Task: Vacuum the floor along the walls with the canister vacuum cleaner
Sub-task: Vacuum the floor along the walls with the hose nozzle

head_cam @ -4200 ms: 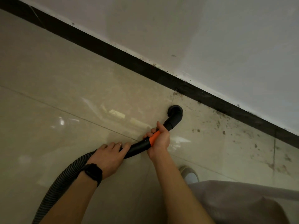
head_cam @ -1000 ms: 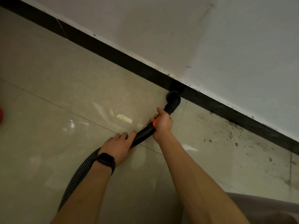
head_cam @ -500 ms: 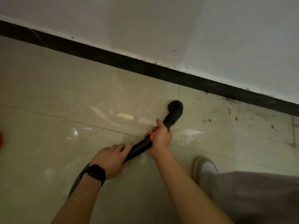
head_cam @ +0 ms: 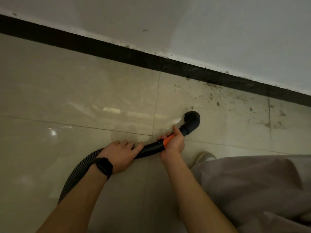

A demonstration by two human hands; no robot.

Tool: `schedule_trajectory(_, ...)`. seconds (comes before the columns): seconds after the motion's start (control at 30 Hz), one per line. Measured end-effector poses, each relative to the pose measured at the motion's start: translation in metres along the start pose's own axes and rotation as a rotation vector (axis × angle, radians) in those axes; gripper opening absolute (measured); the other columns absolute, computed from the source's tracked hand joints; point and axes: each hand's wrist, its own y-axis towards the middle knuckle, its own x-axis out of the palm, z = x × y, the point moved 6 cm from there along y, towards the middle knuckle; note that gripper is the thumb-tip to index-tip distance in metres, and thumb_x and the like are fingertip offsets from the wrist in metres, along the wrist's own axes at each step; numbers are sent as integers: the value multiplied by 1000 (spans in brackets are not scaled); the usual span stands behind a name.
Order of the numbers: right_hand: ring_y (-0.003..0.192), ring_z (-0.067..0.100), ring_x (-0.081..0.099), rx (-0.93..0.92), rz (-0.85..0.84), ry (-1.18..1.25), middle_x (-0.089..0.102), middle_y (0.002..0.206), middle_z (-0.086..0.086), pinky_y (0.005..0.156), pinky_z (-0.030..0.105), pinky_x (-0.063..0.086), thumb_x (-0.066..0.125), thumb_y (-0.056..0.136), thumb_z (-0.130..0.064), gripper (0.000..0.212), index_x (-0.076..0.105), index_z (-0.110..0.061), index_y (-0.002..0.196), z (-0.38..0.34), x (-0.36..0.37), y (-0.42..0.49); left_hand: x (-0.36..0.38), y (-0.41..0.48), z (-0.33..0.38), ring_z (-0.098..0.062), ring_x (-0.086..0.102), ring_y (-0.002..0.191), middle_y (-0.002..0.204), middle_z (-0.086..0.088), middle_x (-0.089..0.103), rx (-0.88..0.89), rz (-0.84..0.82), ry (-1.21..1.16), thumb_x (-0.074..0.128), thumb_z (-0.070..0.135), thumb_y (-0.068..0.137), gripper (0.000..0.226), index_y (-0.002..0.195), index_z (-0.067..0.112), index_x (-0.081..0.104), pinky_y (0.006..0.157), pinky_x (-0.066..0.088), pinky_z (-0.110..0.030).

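A black vacuum hose handle [head_cam: 151, 147] with an orange band runs across the beige tiled floor [head_cam: 67, 98]. Its bent round nozzle [head_cam: 191, 117] points down at the floor, a short way out from the black baseboard [head_cam: 117, 51]. My right hand [head_cam: 173, 142] grips the handle at the orange band. Further back, my left hand [head_cam: 121, 153], with a black watch on the wrist, holds the handle where the ribbed hose [head_cam: 75, 174] begins. Dark dirt specks [head_cam: 217, 98] lie on the floor to the right of the nozzle, near the baseboard. The canister is out of view.
A white wall [head_cam: 202, 31] rises above the baseboard. My right foot in a light shoe [head_cam: 204, 157] and my grey trouser leg [head_cam: 252, 190] fill the lower right. More stains [head_cam: 276, 123] mark the tile at the far right.
The nozzle was pulled back from the baseboard onto the open tile and has since shifted right, closer to the dirt specks. Both hands keep their hold.
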Motion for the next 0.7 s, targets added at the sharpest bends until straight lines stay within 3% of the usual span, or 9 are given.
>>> schedule_trajectory(0.1,41,13,41,7,-47,-8,45,56,-2,45,27,40,63,96,-14,10,57,-14,88,-6,8,6,0,5,-2,-27,61,96,117,-7,60,-42,73,-9,54,32,92,56,131,21,16,76,49,-37)
schedule_trajectory(0.17,42,13,41,18,-75,-7,46,57,-2,46,28,40,63,96,-14,7,57,-13,92,-5,13,9,1,5,-5,-24,63,72,92,-5,67,-20,131,28,77,34,71,70,124,18,34,56,51,-35)
schedule_trajectory(0.23,43,13,41,26,-88,3,47,57,-2,46,28,40,63,95,-14,8,55,-12,96,-3,15,15,0,6,-9,-22,61,60,79,-3,66,-33,176,59,87,33,56,76,117,17,45,46,48,-33)
schedule_trajectory(0.7,44,16,44,6,-207,-124,49,59,0,46,27,44,68,93,-15,18,58,-11,107,-2,59,32,-4,10,-32,-26,61,61,81,-5,66,-209,213,34,87,32,59,72,117,17,47,46,48,-32)
